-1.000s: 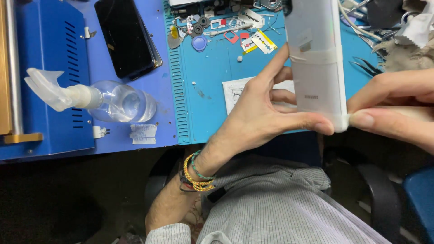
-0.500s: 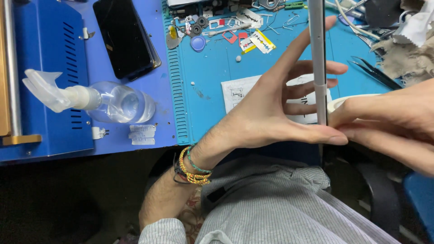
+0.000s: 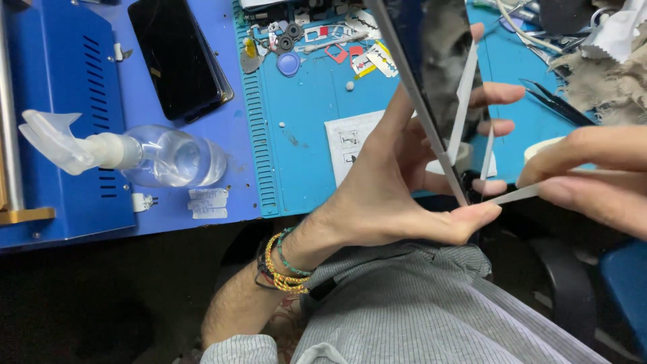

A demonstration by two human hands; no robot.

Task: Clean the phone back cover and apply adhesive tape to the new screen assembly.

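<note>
A thin dark phone panel [image 3: 431, 74] is held upright in the left hand [image 3: 397, 195], with the thumb pressed at its near bottom corner and the fingers [image 3: 499, 94] spread wide behind it. The wrist is bent, and beaded bracelets [image 3: 280, 263] are worn on it. A strip of white tape [image 3: 512, 195] is pinched between the thumb and fingers of the right hand [image 3: 593, 175] and is stretched to the left, to the bottom corner of the panel. The panel is kept above the teal work mat [image 3: 310, 155], near its near edge. On the left, a clear spray bottle [image 3: 155, 158] is laid on its side on a blue surface. Far left, a dark phone [image 3: 178, 57] is seen. Tweezers [image 3: 556, 101] lie at the far right.
</note>
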